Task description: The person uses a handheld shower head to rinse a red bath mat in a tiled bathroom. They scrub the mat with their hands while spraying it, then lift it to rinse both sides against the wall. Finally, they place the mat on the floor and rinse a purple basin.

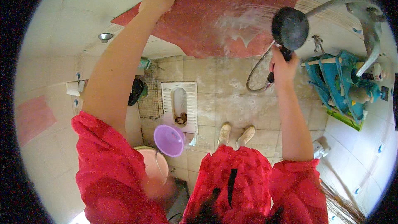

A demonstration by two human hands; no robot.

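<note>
My left hand [158, 0] holds the upper left edge of a large red mat [199, 15] against the tiled wall, its thumb lying on the mat's face. In my right hand [283, 65] is the handle of a black shower head [290, 28], its round head raised beside the mat's right part. Whitish water or foam spreads over the mat's middle and right side. From the handle a thin hose [253, 79] loops down to the left. The fingers behind the handle are partly hidden.
A squat toilet [179, 107] is set in the tiled floor [230, 102]. Near it stand a purple basin [169, 140] and a pinkish tub [152, 163]. At right are a blue-green rack [334, 84] with bottles, a wall tap [317, 43] and a broom [342, 199].
</note>
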